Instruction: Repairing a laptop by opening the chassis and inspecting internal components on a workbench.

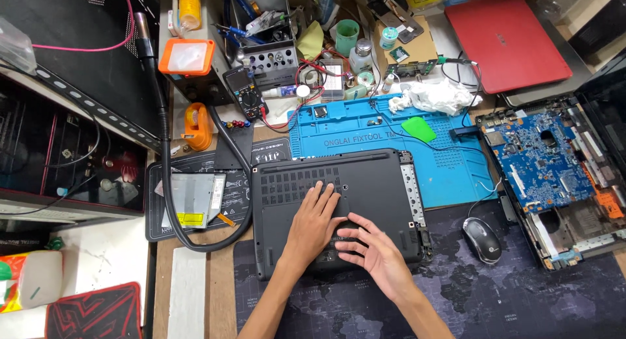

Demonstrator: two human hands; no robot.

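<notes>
A black laptop [365, 182] lies upside down on the dark desk mat [521, 300], its vented underside facing up. My left hand [316, 221] lies flat on the middle of the underside, fingers spread toward the vents. My right hand [375, 251] rests beside it on the near edge of the base, fingers pointing left and touching the panel. Neither hand holds anything.
A blue silicone work mat [450, 169] lies behind the laptop, with a green pick [418, 128] and crumpled tissue [435, 96]. A mouse [482, 240], an opened laptop with blue circuit board [541, 159], a red laptop [508, 39], an optical drive [194, 199] and a multimeter [244, 91] surround it.
</notes>
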